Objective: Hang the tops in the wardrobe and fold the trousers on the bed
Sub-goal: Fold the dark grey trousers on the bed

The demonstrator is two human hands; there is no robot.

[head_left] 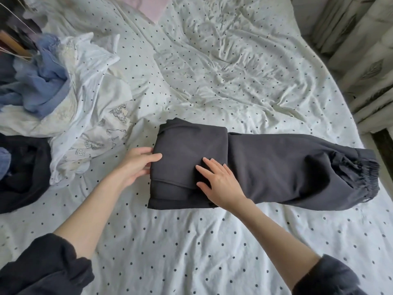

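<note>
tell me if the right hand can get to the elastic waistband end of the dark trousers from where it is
Probably yes. The right hand lies flat on the dark trousers near their folded end, and the waistband lies farther along the same garment with nothing on it or between. It looks like a sideways stretch.

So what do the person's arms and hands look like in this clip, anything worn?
Both forearms are bare. The dark charcoal sleeves, of soft, thick fabric, are pushed up and bunched near the elbows: left sleeve, right sleeve. The left hand and right hand are bare, with no gloves; no rings or watch show.
</note>
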